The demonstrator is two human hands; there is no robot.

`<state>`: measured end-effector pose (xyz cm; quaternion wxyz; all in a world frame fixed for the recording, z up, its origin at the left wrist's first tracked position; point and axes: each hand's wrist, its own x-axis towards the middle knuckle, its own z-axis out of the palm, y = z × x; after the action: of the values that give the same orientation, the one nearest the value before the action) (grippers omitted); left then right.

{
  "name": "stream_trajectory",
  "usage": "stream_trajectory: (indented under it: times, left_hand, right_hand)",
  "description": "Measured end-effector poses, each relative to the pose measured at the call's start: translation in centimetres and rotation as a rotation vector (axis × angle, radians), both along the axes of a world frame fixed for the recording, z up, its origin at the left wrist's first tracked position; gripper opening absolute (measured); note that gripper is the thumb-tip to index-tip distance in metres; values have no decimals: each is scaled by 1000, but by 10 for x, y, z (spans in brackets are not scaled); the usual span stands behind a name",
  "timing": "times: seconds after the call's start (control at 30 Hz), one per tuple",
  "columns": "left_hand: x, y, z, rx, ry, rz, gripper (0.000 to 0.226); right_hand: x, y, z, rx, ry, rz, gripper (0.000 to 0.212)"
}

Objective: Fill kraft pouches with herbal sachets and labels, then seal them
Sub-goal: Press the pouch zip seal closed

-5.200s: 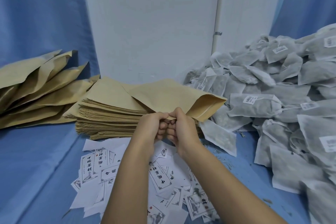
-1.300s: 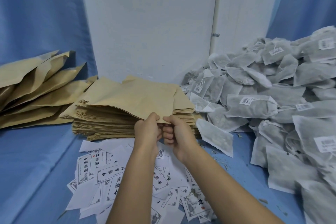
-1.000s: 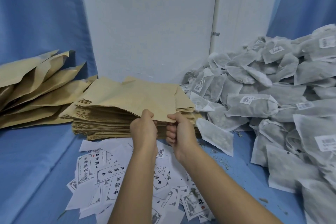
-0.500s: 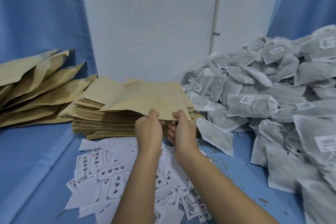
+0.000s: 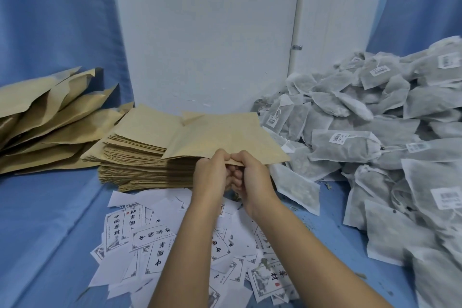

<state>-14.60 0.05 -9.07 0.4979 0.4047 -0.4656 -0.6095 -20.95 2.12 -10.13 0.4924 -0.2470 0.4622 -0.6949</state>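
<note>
Landmark: stack of flat pouches (image 5: 140, 165), tan matte kraft paper, square-cornered, layer edges slightly out of line, standing on the tabletop (image 5: 45, 220), which is covered in creased blue cloth.
Top pouch (image 5: 225, 137): flat kraft, a faint fold line across it. Its near edge is lifted clear above the stack's near-right part, and its far part lies on the stack.
Left hand (image 5: 210, 177): at the stack's near side, thumb on top and fingers (image 5: 226, 172) curled beneath, pinching the near edge of the top pouch.
Right hand (image 5: 252, 180): touching the left hand, gripping the same edge in the same manner.
Labels (image 5: 140, 230): white rectangular paper slips with black characters, thin frames and some red seals. They lie loose and overlapping in front of the stack, partly under the forearms.
Sachets (image 5: 375, 147): grey-white fibrous fabric, pillow-shaped, with white barcode stickers and some strings, heaped right of the stack.
Single sachet (image 5: 297, 187): lying flat just beside the stack's near-right corner.
Bulged pouches (image 5: 45, 127): left of the stack, puffed and creased kraft, overlapping at a slant.
White panel (image 5: 205, 32): smooth, upright behind the stack, with blue fabric on either side.
</note>
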Motion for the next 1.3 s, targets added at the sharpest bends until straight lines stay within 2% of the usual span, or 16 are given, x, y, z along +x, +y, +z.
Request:
stream_trajectory:
  times: [0.17,0.23,0.33,0.43,0.6,0.87,1.0,1.07,1.17,1.3]
  left_hand:
    - [3,-6,0,53,164,126,30]
    - [2,-5,-2,16,101,131,30]
    - [3,-1,-3,-35,-25,18,36]
    - [3,2,-1,-4,-50,-61,43]
    - [5,-1,-2,81,139,75,32]
    - [21,-13,-5,46,125,206,26]
    - [26,-15,-7,81,189,164,29]
    - [26,-14,-6,79,209,159,28]
    - [26,-14,-8,137,332,179,31]
    - [26,-15,-9,209,418,274,30]
  right_hand:
    - [-5,-4,-3,-25,-150,-50,29]
    - [-5,-4,-5,-32,-142,-55,29]
    - [-2,-4,-6,8,33,-7,39]
    - [-4,-4,-6,-9,-2,-11,39]
    - [-6,-3,-5,-38,-107,-53,28]
    - [-8,-6,-7,-28,-117,-68,25]
    - [-10,-7,-10,11,-83,-129,23]
    - [-12,-8,-9,-1,-142,-140,22]
    - [-14,-9,-8,-20,-262,-144,17]
    - [-16,-8,-9,-27,-346,-205,18]
